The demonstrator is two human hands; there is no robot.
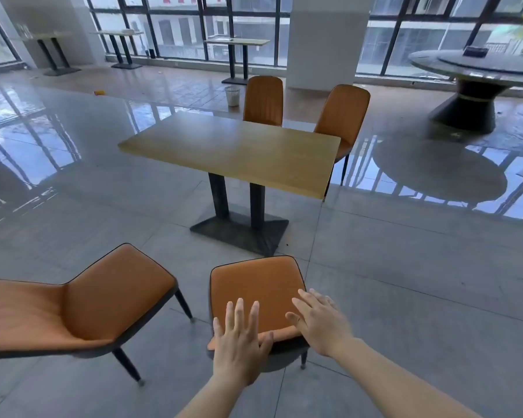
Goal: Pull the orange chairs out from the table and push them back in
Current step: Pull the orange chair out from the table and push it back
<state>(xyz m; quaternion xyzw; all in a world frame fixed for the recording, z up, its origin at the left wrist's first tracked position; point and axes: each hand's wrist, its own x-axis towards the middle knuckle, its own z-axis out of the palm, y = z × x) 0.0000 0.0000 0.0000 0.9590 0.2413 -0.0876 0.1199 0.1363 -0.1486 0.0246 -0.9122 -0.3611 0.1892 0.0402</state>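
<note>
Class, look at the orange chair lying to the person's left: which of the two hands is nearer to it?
Left. The left hand hovers over the back of the middle chair, on the side toward the left chair. The right hand is at that back's far side.

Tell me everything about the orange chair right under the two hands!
The chair has an orange, leather-looking seat with dark piping, a dark underside and thin dark legs. It stands upright on the grey floor, pulled well clear of the wooden table and facing it. Its backrest top sits under both hands: the left hand and right hand lie spread open on it.
</note>
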